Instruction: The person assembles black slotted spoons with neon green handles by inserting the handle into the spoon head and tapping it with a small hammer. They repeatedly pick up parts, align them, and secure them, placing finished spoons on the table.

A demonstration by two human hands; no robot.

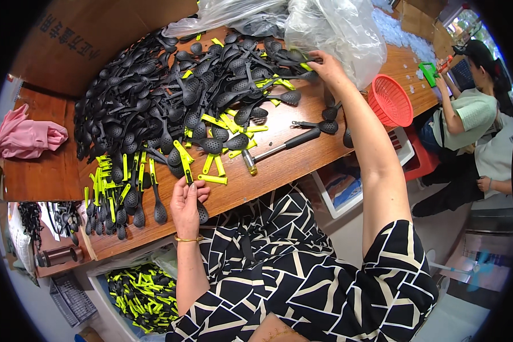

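Observation:
In my left hand (187,204), near the table's front edge, is a small black slotted spoon (202,214) with a lime-green handle piece (183,154) pointing up from my fingers. My right hand (328,69) reaches to the far right of a large heap of black spoons (148,97), its fingers closed on a black spoon (293,56) by a lime-green piece. Several loose lime-green handle pieces (214,179) lie between the hands. A hammer (285,147) with a black grip rests in front of the heap. Spoons with green handles (157,199) are lined up left of my left hand.
A cardboard box (68,45) and clear plastic bags (336,34) border the heap. A red basket (390,101) stands at the table's right. Below the left edge, a bin (142,296) holds green-handled pieces. On the right, a person (467,108) handles a green tool; a pink cloth (28,135) lies left.

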